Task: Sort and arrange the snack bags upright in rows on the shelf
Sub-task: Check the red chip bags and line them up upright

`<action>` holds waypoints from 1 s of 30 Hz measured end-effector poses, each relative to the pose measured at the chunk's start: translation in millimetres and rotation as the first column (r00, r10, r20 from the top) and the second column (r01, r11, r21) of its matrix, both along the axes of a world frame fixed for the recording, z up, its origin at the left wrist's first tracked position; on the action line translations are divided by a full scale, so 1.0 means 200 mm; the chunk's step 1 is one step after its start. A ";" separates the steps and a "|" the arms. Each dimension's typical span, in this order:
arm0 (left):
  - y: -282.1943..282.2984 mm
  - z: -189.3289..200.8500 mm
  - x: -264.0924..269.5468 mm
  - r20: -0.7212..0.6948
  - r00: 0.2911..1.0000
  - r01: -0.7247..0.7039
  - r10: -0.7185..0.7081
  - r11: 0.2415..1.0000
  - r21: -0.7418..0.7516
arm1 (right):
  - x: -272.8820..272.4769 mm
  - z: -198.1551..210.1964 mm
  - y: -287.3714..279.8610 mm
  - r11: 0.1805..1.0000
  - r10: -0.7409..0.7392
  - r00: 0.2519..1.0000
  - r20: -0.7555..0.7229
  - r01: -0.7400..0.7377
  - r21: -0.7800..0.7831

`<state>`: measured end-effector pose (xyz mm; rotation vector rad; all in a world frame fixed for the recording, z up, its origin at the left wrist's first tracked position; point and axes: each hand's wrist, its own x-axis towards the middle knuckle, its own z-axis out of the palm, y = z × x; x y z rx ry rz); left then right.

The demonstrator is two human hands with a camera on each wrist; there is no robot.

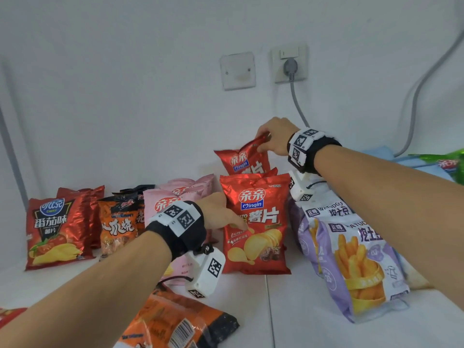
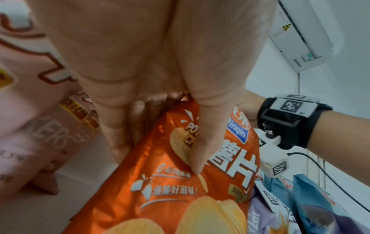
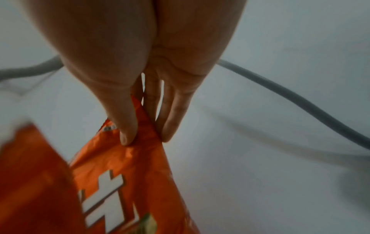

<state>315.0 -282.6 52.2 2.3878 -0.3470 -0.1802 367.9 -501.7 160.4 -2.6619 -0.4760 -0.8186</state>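
Note:
Two red Qinqin chip bags stand one behind the other on the white shelf (image 1: 288, 312). My left hand (image 1: 236, 222) grips the front red bag (image 1: 258, 222) at its left edge, thumb on the printed face and fingers behind it. The left wrist view shows that left hand (image 2: 160, 155) clamped on the same front bag (image 2: 170, 197). My right hand (image 1: 262, 141) pinches the top right corner of the rear red bag (image 1: 243, 159), which leans slightly. In the right wrist view, the right hand (image 3: 146, 137) squeezes the rear bag's (image 3: 124, 182) top seam between thumb and fingers.
Left of the red pair stand pink bags (image 1: 175, 194), orange-black bags (image 1: 118, 222) and tomato-flavour red bags (image 1: 55, 229). Purple fries bags (image 1: 351, 259) lean at the right. An orange bag (image 1: 175, 322) lies flat in front. A green bag (image 1: 449, 164) lies far right. A plugged cable (image 1: 297, 101) hangs behind.

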 end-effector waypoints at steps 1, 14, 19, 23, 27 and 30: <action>0.00 0.01 0.01 -0.004 1.000 -0.008 0.008 1.000 -0.001 | -0.02 0.02 -0.02 0.998 0.010 0.999 0.049 -0.013 0.056; -0.12 0.04 0.05 0.027 0.999 -0.046 0.045 0.999 0.011 | -0.32 0.22 -0.13 0.861 0.061 0.895 0.441 -0.271 0.431; -0.17 0.03 0.06 0.001 0.998 -0.067 0.067 0.997 -0.040 | -0.41 0.15 -0.14 0.829 0.174 0.910 0.376 -0.342 0.443; -0.18 0.01 0.06 -0.016 0.997 -0.076 0.075 0.992 -0.100 | -0.49 0.10 -0.16 0.804 0.207 0.908 0.365 -0.370 0.466; -0.19 0.01 0.03 -0.009 0.995 -0.096 0.096 0.987 -0.128 | -0.58 0.06 -0.18 0.775 0.215 0.911 0.352 -0.378 0.507; -0.17 0.04 0.02 -0.014 0.993 -0.118 0.117 0.980 -0.163 | -0.61 0.03 -0.19 0.725 0.242 0.903 0.354 -0.411 0.553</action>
